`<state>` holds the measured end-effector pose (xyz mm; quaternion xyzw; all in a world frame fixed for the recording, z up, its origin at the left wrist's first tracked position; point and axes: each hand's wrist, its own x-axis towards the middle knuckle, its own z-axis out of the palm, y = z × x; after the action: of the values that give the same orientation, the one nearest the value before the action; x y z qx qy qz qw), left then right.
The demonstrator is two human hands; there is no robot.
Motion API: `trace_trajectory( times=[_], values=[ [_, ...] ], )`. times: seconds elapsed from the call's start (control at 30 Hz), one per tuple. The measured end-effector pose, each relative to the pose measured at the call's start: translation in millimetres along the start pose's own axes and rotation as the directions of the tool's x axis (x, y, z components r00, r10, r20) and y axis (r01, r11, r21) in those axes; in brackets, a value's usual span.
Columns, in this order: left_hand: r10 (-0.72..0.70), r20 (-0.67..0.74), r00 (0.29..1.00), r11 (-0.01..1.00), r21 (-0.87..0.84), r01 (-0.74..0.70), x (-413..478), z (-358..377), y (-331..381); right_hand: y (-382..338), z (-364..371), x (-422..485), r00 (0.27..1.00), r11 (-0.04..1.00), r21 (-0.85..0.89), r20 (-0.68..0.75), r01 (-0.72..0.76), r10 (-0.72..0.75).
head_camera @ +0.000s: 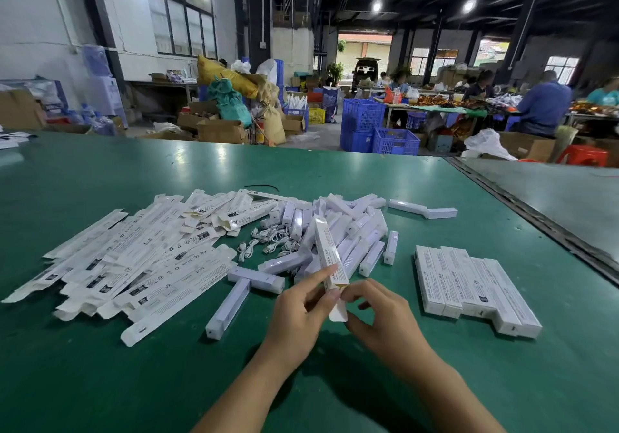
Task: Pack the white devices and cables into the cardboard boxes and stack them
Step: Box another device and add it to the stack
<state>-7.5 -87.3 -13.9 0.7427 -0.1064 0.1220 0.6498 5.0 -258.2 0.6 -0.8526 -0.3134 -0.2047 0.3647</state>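
— Status?
— The left hand [298, 312] grips the box [330, 251], tilted above the table [167, 382]. The right hand [378, 315] pinches its flap [338, 312] (untucked).
— Risk?
— A forced flap could crease, and anything inside could slide out of the open end.

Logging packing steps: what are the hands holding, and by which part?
One long white box, at its near end: the left hand grips that end, the right hand pinches the open end flap.
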Motion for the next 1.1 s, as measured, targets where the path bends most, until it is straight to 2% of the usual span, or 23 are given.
trace_trajectory(
  times=[0.1, 0.27, 0.5, 0.57, 0.8, 1.1],
  values=[
    [-0.006, -0.018, 1.0, 1.0, -0.011, 0.006, 1.2, -0.5, -1.1, -1.8, -0.5, 1.0, 0.999, 0.998, -0.045, -0.035, 0.034, -0.036],
    [-0.074, 0.034, 0.997, 0.993, -0.089, 0.077, 1.8, -2.8, 1.7, -4.4, -1.2, 0.1, 0.997, 0.999, 0.004, -0.069, 0.044, -0.044],
    [-0.091, 0.076, 0.993, 0.982, -0.16, 0.102, -0.1, 0.3, -0.4, -5.8, 3.3, 0.6, 0.99, 0.997, 0.072, -0.138, -0.03, 0.039],
    [-0.087, 0.092, 0.992, 0.982, -0.158, 0.101, -1.6, -0.4, 0.2, -6.6, 3.1, -0.1, 0.987, 0.995, 0.09, -0.149, -0.047, 0.06],
    [-0.048, 0.023, 0.999, 0.994, -0.101, 0.05, -1.3, 2.0, -1.2, -11.2, 3.6, 2.5, 0.975, 0.998, 0.042, -0.22, 0.039, -0.029],
    [-0.055, -0.001, 0.999, 0.997, -0.063, 0.054, -2.5, 2.3, -3.8, -9.1, 6.2, 2.6, 0.973, 0.998, 0.033, -0.227, 0.058, -0.049]
  ],
)
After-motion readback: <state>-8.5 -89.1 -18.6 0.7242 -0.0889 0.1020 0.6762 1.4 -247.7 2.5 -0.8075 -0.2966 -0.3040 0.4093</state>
